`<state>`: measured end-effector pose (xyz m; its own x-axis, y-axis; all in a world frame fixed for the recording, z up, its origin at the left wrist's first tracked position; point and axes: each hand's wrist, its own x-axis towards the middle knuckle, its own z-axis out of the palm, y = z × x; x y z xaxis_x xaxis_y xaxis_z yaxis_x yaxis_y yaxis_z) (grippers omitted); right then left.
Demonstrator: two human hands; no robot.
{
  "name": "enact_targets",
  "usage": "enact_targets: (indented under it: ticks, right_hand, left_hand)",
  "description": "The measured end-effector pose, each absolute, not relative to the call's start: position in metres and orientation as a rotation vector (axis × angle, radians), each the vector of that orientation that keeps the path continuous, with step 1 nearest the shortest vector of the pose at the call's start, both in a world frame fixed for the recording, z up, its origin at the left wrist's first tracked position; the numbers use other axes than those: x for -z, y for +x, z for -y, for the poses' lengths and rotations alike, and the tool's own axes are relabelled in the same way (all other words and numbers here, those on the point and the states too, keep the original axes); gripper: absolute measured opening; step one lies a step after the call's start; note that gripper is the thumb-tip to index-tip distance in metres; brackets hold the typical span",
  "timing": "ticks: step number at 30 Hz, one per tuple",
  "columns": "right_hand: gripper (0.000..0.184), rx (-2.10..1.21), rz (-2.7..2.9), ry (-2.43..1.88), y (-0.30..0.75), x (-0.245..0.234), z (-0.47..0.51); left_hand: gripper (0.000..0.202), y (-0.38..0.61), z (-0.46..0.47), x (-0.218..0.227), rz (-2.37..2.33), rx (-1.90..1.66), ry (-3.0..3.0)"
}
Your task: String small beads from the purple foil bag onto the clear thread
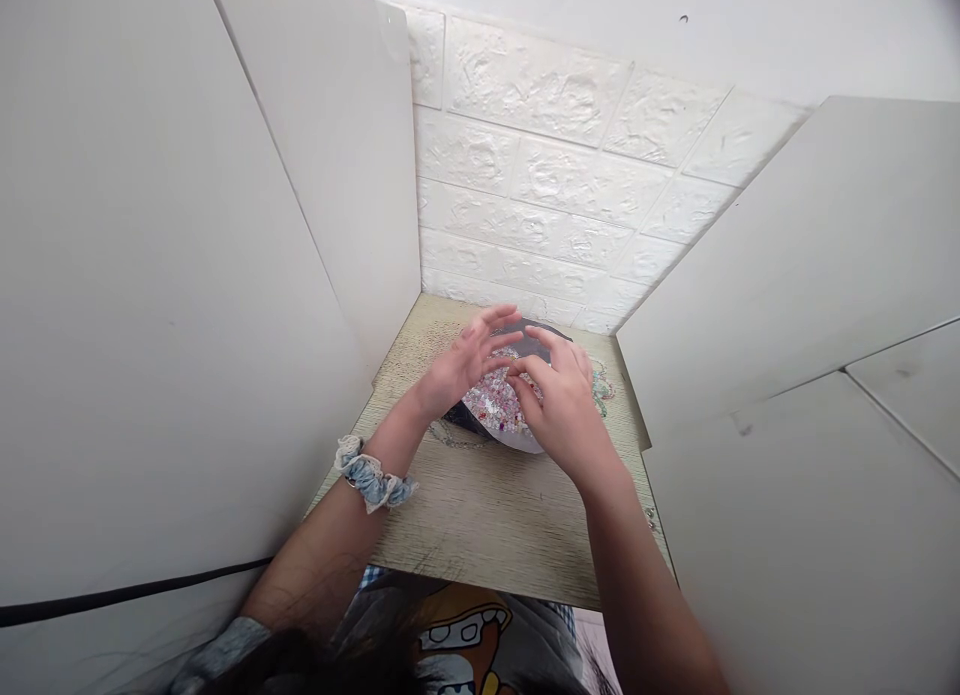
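Observation:
A round dark tray (461, 416) filled with small pink and white beads (491, 400) sits on the wooden tabletop (480, 515). My left hand (465, 360) hovers over the tray's left side with fingers stretched and slightly spread. My right hand (562, 405) lies over the tray's right side; its thumb and forefinger meet in a pinch above the beads. Whatever the pinch holds is too small to make out. A blue scrunchie (371, 475) is on my left wrist.
White panels (150, 325) wall in the small table on the left and right (810, 305); a white brick-pattern wall (555, 205) stands behind. A beaded strand (604, 385) lies at the tray's right. A black cable (127, 590) runs along the left panel.

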<state>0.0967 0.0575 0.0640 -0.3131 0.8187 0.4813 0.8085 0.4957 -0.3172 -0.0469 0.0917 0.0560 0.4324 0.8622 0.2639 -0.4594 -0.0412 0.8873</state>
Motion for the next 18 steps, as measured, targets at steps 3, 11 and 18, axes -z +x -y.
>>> enact_targets:
  ticks: [3, 11, 18]
  right_hand:
    - [0.015, -0.007, 2.114, -1.357, 0.095, -0.066, -0.057]
    - [0.013, 0.018, 1.986, -1.343, 0.099, -0.064, -0.059]
    - [0.016, -0.04, 1.938, -1.275, 0.119, -0.09, -0.056]
  left_hand:
    - [0.058, -0.046, -0.091, -0.055, -0.467, -0.973, 1.231]
    - [0.031, -0.044, -0.092, -0.058, -0.774, -0.787, 1.525]
    - [0.03, -0.044, -0.094, -0.057, -0.881, -0.829, 1.637]
